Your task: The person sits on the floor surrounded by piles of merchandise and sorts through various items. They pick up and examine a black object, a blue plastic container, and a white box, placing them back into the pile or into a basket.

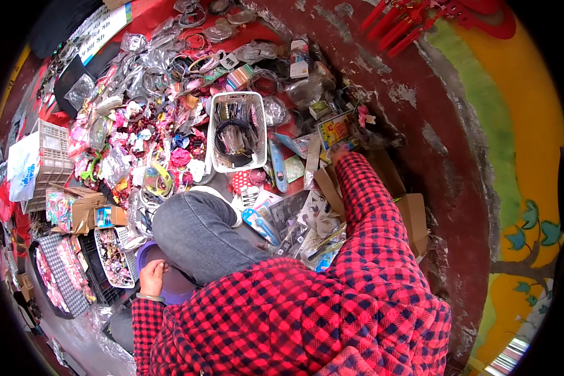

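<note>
My right hand (pixel 338 152) reaches out to the far right and is at the lower edge of a flat yellow package (pixel 334 131) with a colourful printed front; its fingers seem closed on it, though they are partly hidden. An open cardboard box (pixel 413 216) lies beside and under that forearm. My left hand (pixel 151 277), with a bangle at the wrist, is curled closed by my knee, and nothing shows in it. Next to it stands a purple basin (pixel 177 289), partly covered by my leg. Ahead of my knee is a white basket (pixel 239 97) of dark hair bands and packaged pieces.
Hair ornaments (pixel 138 135) and bagged headbands (pixel 163 47) are heaped on red cloth at left. Carded goods (pixel 260 225) lie between my knee and right arm. White crates (pixel 50 150) and a small basket (pixel 114 250) stand left. A peeling red ledge (pixel 445 144) borders the right.
</note>
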Demonstrator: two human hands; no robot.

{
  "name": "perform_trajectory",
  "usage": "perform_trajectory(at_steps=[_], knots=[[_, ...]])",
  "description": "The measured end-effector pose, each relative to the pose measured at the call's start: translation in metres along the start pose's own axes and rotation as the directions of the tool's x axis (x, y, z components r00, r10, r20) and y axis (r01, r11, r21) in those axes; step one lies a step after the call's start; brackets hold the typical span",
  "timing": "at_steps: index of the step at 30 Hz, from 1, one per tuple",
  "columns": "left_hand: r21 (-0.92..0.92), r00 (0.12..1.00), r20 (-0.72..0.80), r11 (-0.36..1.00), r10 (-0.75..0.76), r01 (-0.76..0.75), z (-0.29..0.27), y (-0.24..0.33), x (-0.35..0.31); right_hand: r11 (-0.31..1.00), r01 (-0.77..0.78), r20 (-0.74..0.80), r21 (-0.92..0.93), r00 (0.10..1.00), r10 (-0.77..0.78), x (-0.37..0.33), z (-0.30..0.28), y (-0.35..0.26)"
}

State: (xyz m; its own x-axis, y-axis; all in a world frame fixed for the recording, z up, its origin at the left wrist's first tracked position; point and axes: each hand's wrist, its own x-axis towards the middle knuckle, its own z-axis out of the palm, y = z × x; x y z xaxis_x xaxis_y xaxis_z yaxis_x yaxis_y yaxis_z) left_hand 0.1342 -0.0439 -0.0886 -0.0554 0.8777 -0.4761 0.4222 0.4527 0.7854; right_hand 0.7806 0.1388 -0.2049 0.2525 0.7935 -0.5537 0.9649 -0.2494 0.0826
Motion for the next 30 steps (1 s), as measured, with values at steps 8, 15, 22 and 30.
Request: perform_trajectory(at_steps=[8,15,22,30], knots=[[0.302,0.997,0.038,0.950,0.070,-0.078,0.007,0.030,-0.003,0.991,-0.072,-0.058,0.110,0.995,0.079,-0.054,0.025,0.004],[0.158,0.999,0.049,0.987,0.022,-0.029,0.008,0.017,0.000,0.956,-0.136,-0.126,0.260,0.977,0.173,-0.115,0.039,0.016],[0.103,0.999,0.035,0.994,0.029,-0.032,0.004,0.011,-0.004,0.930,-0.194,-0.145,0.312,0.958,0.249,-0.117,0.034,0.031],[0.104,1.000,0.014,0.994,0.017,-0.019,0.001,-0.012,-0.003,0.933,-0.222,-0.123,0.282,0.957,0.264,-0.090,0.020,0.024]])
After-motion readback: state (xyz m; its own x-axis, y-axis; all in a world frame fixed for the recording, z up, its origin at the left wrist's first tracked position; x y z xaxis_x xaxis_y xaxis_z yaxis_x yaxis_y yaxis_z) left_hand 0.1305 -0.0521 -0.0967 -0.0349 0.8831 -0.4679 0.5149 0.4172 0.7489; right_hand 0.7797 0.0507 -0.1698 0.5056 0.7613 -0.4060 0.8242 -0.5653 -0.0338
